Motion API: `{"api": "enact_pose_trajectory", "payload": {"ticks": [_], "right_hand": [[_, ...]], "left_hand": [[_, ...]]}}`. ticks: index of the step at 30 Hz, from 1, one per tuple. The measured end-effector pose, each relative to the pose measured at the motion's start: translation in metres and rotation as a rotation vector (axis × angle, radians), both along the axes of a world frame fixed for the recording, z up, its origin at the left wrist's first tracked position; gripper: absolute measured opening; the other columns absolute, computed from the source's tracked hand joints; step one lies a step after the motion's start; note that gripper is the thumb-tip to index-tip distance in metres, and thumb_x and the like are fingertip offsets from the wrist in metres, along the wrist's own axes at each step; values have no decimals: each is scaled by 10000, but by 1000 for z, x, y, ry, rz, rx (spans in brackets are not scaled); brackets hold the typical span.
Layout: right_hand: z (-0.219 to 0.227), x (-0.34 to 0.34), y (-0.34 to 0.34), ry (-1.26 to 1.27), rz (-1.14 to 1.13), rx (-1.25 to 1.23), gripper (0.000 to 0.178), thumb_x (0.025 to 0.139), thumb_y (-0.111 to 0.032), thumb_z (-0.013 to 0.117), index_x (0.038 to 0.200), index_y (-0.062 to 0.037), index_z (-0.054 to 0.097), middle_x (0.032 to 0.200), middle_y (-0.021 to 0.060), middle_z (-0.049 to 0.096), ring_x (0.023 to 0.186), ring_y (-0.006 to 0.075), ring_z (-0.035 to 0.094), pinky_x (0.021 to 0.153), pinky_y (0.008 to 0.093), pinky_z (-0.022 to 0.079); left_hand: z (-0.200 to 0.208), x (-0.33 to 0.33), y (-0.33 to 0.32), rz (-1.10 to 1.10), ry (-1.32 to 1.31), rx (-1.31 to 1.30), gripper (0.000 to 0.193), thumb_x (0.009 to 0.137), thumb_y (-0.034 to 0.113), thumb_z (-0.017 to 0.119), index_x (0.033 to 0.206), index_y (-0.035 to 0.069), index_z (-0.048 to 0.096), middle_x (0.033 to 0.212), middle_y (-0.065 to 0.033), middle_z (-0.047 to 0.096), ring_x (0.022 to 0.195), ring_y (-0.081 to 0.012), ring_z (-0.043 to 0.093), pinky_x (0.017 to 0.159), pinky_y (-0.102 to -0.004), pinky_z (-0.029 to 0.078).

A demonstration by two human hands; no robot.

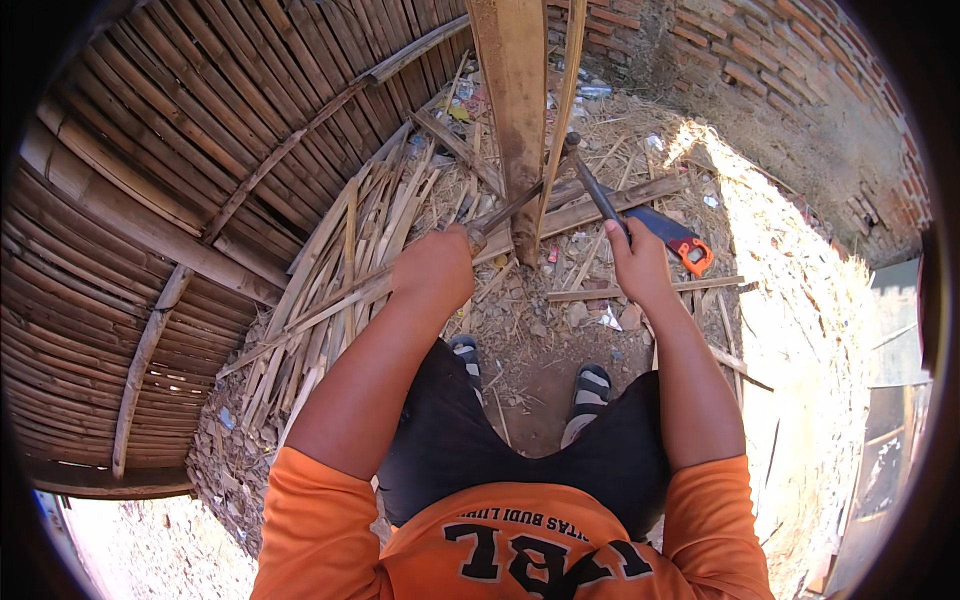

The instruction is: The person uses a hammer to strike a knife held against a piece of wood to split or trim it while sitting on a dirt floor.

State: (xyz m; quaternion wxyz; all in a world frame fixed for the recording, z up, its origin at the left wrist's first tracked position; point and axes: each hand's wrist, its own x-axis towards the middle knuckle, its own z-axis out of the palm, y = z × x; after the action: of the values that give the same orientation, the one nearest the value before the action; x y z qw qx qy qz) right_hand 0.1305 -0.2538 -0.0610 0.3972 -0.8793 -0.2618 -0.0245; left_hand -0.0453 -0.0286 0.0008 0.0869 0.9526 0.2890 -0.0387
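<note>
My left hand (437,268) is closed around the wooden handle of a long dark knife (516,207). Its blade reaches up and right across the lower part of an upright wooden plank (512,110). Along the plank's right side a thin wood strip (563,105) stands partly apart from it, meeting it near the bottom. In my right hand (642,262) is a hammer (597,190), gripped by its dark handle. The hammer's head is raised up and left, just right of the strip, near the blade's far end. How deep the blade sits in the wood is hidden.
A handsaw (690,252) with an orange and black handle lies on the ground behind my right hand. Split wood strips (385,225) pile up at left, beside a bamboo wall (250,110). A brick wall (745,65) rises at far right. My sandalled feet (590,392) stand amid debris.
</note>
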Motion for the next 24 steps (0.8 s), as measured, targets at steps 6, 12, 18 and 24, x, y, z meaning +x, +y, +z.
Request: {"api": "enact_pose_trajectory", "payload": {"ticks": [6, 12, 18, 24], "right_hand": [[33, 1, -5, -34, -57, 262, 438, 1013, -437, 589, 942, -5, 598, 678, 189, 616, 640, 361, 633, 612, 437, 468], [12, 13, -7, 3, -16, -83, 435, 1017, -437, 578, 988, -5, 626, 697, 185, 632, 661, 359, 652, 627, 428, 480], [35, 9, -13, -82, -92, 261, 426, 1022, -429, 582, 1013, -5, 621, 670, 166, 618, 627, 331, 642, 610, 419, 477], [21, 13, -5, -113, 17, -102, 408, 1020, -422, 569, 1014, -16, 608, 766, 239, 669, 760, 461, 670, 657, 496, 497]], "left_hand": [[6, 7, 3, 24, 27, 2, 267, 886, 72, 595, 1141, 6, 640, 1069, -230, 727, 1017, -388, 713, 874, -467, 571], [15, 14, 3, 51, 55, 35, 268, 886, 80, 611, 1146, 28, 648, 1096, -222, 720, 1051, -382, 700, 891, -471, 563], [-6, 14, 29, 28, -46, 62, 334, 892, 238, 724, 1147, 35, 653, 1072, -219, 719, 1039, -385, 691, 890, -479, 555], [-1, 30, 26, 13, -103, 33, 376, 864, 300, 766, 1066, 4, 654, 991, -248, 709, 1001, -419, 675, 872, -506, 537]]}}
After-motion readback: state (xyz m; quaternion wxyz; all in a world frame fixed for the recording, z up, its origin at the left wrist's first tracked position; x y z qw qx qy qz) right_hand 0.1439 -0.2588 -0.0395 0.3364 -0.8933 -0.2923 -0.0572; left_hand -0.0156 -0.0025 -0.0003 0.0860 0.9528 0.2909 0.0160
